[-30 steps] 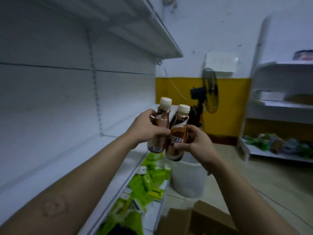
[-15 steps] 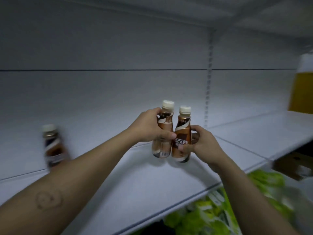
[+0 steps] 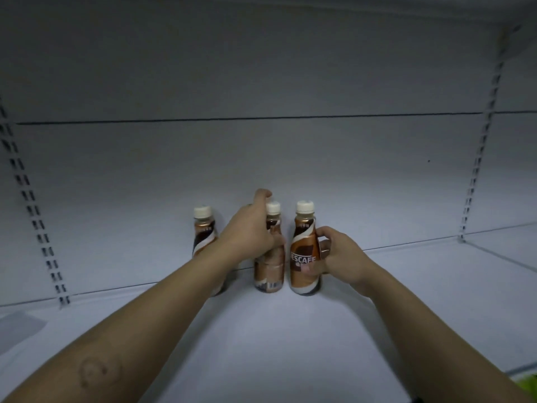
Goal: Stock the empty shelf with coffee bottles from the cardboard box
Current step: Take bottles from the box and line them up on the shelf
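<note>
**Topple risk at set-down**

Middle bottle (image 3: 268,271) gripped in left hand (image 3: 250,231), right bottle (image 3: 303,248) gripped in right hand (image 3: 340,254); both upright, seemingly set down far back on shelf (image 3: 276,344). Third bottle (image 3: 203,231) just left, partly hidden by left forearm (image 3: 174,301). Hazards: forearm brushing third bottle on withdrawal; snagged release toppling close-packed neighbours.

Two arms are seen, both bare from the wrist to the lower edge of the view. On the left forearm (image 3: 151,324), close to the lower left corner, a round mark (image 3: 98,373) is seen on the skin: a faint ring with a few uneven lines inside it. The right forearm (image 3: 421,321) is shown with plain skin. The left hand (image 3: 250,234) and the right hand (image 3: 337,254) are bare as well. Finer details of the fingers are blurred.
</note>
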A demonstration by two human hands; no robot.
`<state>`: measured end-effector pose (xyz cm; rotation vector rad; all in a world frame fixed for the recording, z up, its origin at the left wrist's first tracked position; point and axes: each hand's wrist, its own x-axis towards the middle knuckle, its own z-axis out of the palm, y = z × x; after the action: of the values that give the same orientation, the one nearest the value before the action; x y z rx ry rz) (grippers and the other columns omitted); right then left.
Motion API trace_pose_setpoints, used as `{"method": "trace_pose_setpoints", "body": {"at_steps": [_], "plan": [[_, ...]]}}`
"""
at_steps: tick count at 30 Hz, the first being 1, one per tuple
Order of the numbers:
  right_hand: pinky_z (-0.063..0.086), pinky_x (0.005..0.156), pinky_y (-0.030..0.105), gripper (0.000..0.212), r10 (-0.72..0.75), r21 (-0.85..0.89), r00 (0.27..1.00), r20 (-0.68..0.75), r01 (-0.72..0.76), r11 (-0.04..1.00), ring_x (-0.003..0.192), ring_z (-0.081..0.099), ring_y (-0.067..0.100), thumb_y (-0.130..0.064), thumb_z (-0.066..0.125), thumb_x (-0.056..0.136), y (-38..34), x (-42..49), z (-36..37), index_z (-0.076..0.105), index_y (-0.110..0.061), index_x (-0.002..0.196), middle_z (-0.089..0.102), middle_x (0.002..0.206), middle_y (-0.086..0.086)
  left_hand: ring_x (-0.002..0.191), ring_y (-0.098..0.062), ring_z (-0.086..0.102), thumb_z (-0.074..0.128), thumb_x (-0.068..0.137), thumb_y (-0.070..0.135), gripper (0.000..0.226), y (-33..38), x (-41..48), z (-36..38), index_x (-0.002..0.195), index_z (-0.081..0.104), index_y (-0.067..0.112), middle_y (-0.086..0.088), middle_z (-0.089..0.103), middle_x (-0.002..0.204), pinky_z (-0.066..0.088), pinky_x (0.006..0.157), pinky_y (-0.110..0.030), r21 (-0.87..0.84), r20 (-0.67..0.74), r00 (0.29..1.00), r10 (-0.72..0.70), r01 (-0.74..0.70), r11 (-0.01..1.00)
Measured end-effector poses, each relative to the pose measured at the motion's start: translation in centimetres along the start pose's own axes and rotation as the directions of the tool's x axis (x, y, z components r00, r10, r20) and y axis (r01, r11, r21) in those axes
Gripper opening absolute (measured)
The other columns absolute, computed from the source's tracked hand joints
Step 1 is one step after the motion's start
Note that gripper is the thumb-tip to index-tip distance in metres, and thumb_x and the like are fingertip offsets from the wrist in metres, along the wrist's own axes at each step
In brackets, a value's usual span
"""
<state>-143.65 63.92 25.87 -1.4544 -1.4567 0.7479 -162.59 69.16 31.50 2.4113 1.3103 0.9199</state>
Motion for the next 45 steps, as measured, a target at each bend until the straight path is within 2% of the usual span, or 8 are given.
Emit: {"method": "trace_pose_setpoints", "body": {"at_steps": [4,7,11,15,24,35,40,45], "plan": [[0.055,0.090,0.047,0.063,0.011,0.025,0.998,0.069,-0.013,1.000,0.098,0.068,0.026,0.008,0.082,0.062,-0.4,1.4,0.7,0.058,-0.022,0.113,0.069,0.107,0.010,0.083,-0.019,0.059,0.077,0.070,0.034,0.045,-0.8,1.4,-1.9,0.107,0.051,0.028,0.002,0.062,0.095,0.051,0.069,-0.036,0.148,0.016,0.998,0.055,-0.057,0.987],[0.054,0.092,0.048,0.067,0.038,0.066,0.986,0.159,-0.049,0.997,0.104,0.065,0.031,0.015,0.077,0.065,-1.1,2.6,1.1,0.057,-0.016,0.120,0.066,0.112,0.012,0.074,-0.017,0.054,0.077,0.065,0.041,0.040,-0.9,1.9,-3.3,0.096,0.055,0.028,0.005,0.059,0.083,0.039,0.057,-0.030,0.332,0.027,0.999,0.047,-0.053,0.942],[0.056,0.086,0.046,0.065,0.048,0.038,0.972,0.231,-0.058,0.998,0.099,0.068,0.029,0.015,0.078,0.062,-2.5,4.3,2.3,0.059,-0.011,0.119,0.071,0.105,0.009,0.072,-0.023,0.050,0.074,0.059,0.054,0.046,-1.0,2.4,-4.3,0.088,0.056,0.023,0.000,0.054,0.075,0.031,0.065,-0.034,0.597,-0.081,0.995,0.049,0.009,0.803],[0.057,0.071,0.022,0.063,-0.045,-0.015,0.988,0.151,0.048,0.999,0.086,0.070,0.010,0.006,0.084,0.060,-1.6,4.5,4.1,0.059,-0.015,0.114,0.071,0.099,-0.001,0.070,-0.023,0.045,0.073,0.056,0.065,0.054,-1.8,2.8,-4.6,0.082,0.052,0.022,0.000,0.045,0.066,0.027,0.071,-0.036,0.660,-0.095,0.995,0.030,0.040,0.750],[0.051,0.067,0.020,0.056,-0.114,-0.207,0.990,-0.079,0.095,0.974,0.079,0.065,0.001,-0.028,0.088,0.063,0.2,2.9,5.4,0.055,-0.027,0.108,0.066,0.093,-0.014,0.069,-0.021,0.052,0.077,0.053,0.061,0.058,-2.7,2.8,-4.9,0.091,0.054,0.023,0.002,0.054,0.076,0.049,0.065,-0.037,0.497,-0.058,0.998,0.010,0.020,0.867],[0.040,0.061,0.001,0.052,-0.162,-0.211,0.981,-0.104,0.137,0.968,0.080,0.060,-0.014,-0.028,0.085,0.068,0.8,2.7,6.4,0.057,-0.031,0.112,0.063,0.092,-0.024,0.069,-0.024,0.056,0.083,0.052,0.052,0.054,-2.5,2.4,-4.9,0.087,0.056,0.019,-0.001,0.056,0.075,0.050,0.061,-0.036,0.500,-0.121,0.992,0.018,0.045,0.865],[0.050,0.090,0.029,0.069,-0.094,-0.250,0.995,-0.024,0.085,0.965,0.104,0.061,0.011,-0.037,0.085,0.067,-0.9,2.0,5.1,0.053,-0.024,0.127,0.063,0.116,-0.008,0.085,-0.027,0.052,0.075,0.062,0.054,0.056,-1.4,1.3,-4.8,0.099,0.056,0.016,-0.007,0.058,0.092,0.041,0.071,-0.037,0.595,-0.145,0.985,0.091,0.014,0.804],[0.043,0.084,0.026,0.082,-0.166,-0.303,0.960,-0.224,0.093,0.948,0.111,0.054,0.010,-0.051,0.080,0.067,-3.5,-1.1,0.3,0.044,-0.029,0.137,0.055,0.130,-0.006,0.107,-0.031,0.049,0.067,0.069,0.056,0.063,2.1,-0.1,-3.6,0.115,0.056,0.014,-0.011,0.058,0.115,0.041,0.084,-0.042,0.548,-0.222,0.930,0.293,-0.129,0.827]]}}
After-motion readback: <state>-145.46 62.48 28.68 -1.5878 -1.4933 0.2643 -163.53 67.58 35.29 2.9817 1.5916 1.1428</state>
